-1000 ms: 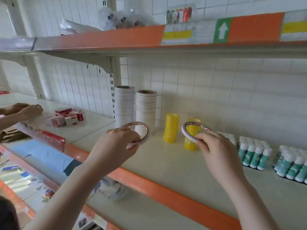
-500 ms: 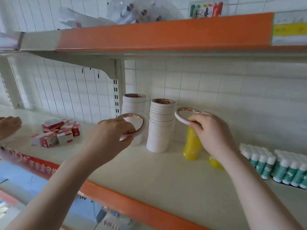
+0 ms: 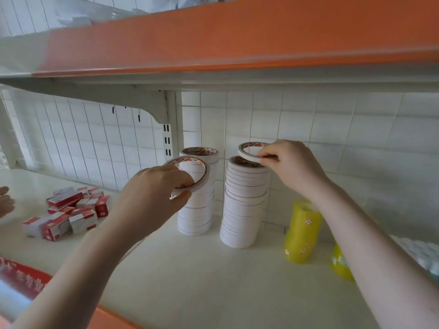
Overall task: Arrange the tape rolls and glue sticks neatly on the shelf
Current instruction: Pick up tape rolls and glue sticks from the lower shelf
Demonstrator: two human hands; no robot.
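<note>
Two tall stacks of thin white tape rolls stand at the back of the cream shelf (image 3: 213, 276): a left stack (image 3: 198, 214) and a right stack (image 3: 244, 205). My left hand (image 3: 152, 193) grips a white tape roll (image 3: 202, 173), tilted, in front of the left stack's top. My right hand (image 3: 292, 167) pinches another white tape roll (image 3: 247, 150) just above the right stack's top. Two stacks of yellow tape (image 3: 303, 233) stand to the right, one partly behind my right arm. White caps of glue sticks (image 3: 425, 255) show at the far right.
A heap of small red-and-white boxes (image 3: 69, 212) lies on the shelf at the left. Another person's hand (image 3: 6, 203) shows at the left edge. An orange-fronted upper shelf (image 3: 237, 39) hangs low overhead. A white wire grid backs the shelf.
Both hands moved up and toward the white stacks. The right hand's roll went from beside the right stack to just over its top. The view came closer to the shelf.
</note>
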